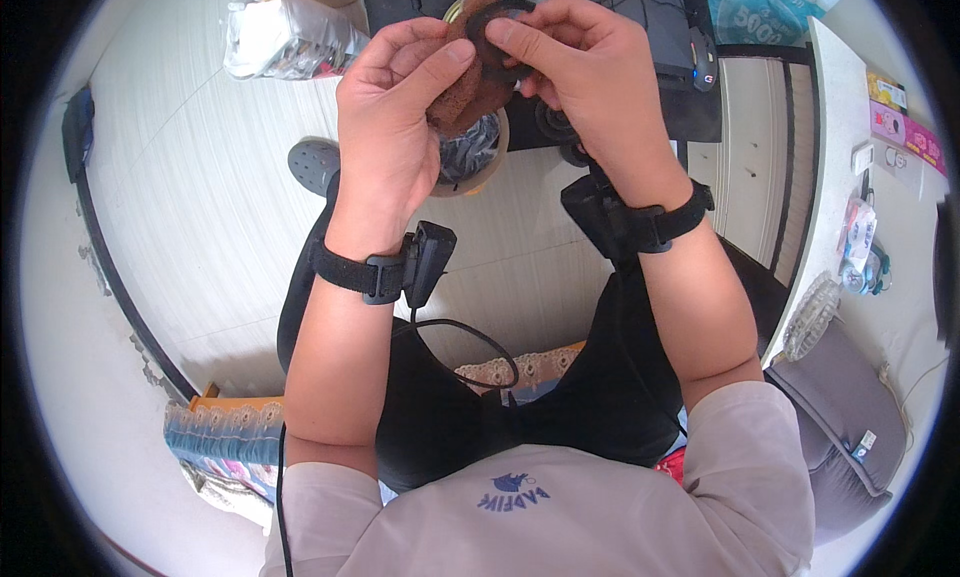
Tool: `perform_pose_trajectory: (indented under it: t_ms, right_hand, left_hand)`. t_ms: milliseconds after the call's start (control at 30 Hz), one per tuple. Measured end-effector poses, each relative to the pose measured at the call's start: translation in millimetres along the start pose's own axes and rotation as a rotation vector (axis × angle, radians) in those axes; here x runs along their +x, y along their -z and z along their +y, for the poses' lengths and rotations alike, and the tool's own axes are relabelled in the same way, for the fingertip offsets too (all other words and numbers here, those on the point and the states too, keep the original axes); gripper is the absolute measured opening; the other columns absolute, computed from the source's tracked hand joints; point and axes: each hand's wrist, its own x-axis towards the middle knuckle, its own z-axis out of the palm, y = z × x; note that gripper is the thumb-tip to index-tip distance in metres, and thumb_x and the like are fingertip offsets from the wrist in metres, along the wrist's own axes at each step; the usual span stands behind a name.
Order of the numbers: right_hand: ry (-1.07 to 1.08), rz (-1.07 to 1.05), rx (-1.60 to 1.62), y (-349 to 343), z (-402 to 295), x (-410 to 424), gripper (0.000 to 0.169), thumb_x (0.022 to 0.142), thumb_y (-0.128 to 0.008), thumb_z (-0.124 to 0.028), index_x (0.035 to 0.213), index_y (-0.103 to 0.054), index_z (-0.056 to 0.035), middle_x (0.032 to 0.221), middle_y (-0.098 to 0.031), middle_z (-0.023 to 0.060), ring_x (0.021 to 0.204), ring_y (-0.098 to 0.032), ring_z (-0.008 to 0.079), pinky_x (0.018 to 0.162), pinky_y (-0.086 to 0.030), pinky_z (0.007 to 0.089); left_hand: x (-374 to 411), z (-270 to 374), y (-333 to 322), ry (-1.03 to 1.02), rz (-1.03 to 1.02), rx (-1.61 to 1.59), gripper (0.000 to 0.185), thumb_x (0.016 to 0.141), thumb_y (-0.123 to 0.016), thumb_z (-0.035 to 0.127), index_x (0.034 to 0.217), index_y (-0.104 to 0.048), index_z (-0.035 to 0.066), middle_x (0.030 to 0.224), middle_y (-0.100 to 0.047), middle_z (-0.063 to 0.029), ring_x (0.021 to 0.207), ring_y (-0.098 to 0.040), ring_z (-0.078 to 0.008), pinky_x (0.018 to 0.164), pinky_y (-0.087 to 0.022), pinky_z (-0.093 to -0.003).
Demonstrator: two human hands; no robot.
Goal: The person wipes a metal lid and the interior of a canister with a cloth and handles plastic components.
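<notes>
Both hands are raised close together at the top of the view. Between finger and thumb, my left hand [394, 104] pinches a piece of thin brown mesh-like material [459, 101]. My right hand [592, 71] grips a black ring-shaped piece [491, 29] that lies against the brown material; its far side is partly hidden by my fingers. I cannot tell whether the two pieces are joined. Each wrist wears a black strap with a small device. Below the brown material stands a round bin [501, 153] with a dark plastic lining or contents.
A black table [694, 116] lies beyond my hands, with thin cables and a lit device [703, 71]. A plastic-wrapped white bundle [289, 37] is at the upper left. A grey clog [313, 163] rests on the floor. The white desk [825, 112] at right holds small items.
</notes>
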Motion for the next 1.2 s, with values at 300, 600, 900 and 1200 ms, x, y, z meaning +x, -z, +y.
perform_pose_trajectory:
  t_ms: [300, 600, 900, 1200]
  right_hand:
    - [0.211, -0.17, -0.162, 14, 3, 10, 0.025, 0.086, -0.08, -0.012, 0.107, -0.077, -0.0005, 0.084, -0.074, 0.0053, 0.077, -0.069, 0.011, 0.07, -0.054, 0.0237]
    - [0.006, 0.064, -0.062, 0, 6, -2, 0.022, 0.086, -0.079, -0.014, 0.102, -0.077, 0.001, 0.079, -0.071, 0.0041, 0.071, -0.065, 0.0083, 0.062, -0.053, 0.0229]
    - [0.342, -0.144, -0.236, 9, 17, 14, 0.023, 0.085, -0.079, -0.013, 0.105, -0.076, -0.0005, 0.085, -0.073, 0.0058, 0.071, -0.067, 0.012, 0.068, -0.056, 0.026]
    - [0.019, -0.043, -0.1, 15, 9, 12, 0.019, 0.089, -0.076, -0.011, 0.105, -0.074, -0.0008, 0.09, -0.074, 0.007, 0.074, -0.069, 0.0115, 0.065, -0.054, 0.0227]
  left_hand:
    - [0, 1, -4, 0.042, 0.002, 0.104, 0.017, 0.091, -0.071, -0.003, 0.107, -0.066, 0.0, 0.093, -0.073, -0.0074, 0.074, -0.066, -0.009, 0.061, -0.049, -0.02]
    - [0, -3, 3, 0.108, -0.013, 0.091, 0.017, 0.093, -0.07, 0.005, 0.109, -0.065, 0.004, 0.098, -0.069, -0.0021, 0.086, -0.064, -0.0095, 0.077, -0.049, -0.0238]
    - [1, 3, 6, 0.118, -0.028, 0.28, 0.016, 0.092, -0.07, 0.002, 0.108, -0.066, 0.003, 0.1, -0.071, -0.0048, 0.091, -0.067, -0.0117, 0.081, -0.052, -0.0255]
    - [2, 1, 3, 0.112, -0.023, 0.147, 0.015, 0.092, -0.072, 0.004, 0.105, -0.067, 0.001, 0.09, -0.071, -0.0029, 0.074, -0.064, -0.0069, 0.063, -0.048, -0.0203]
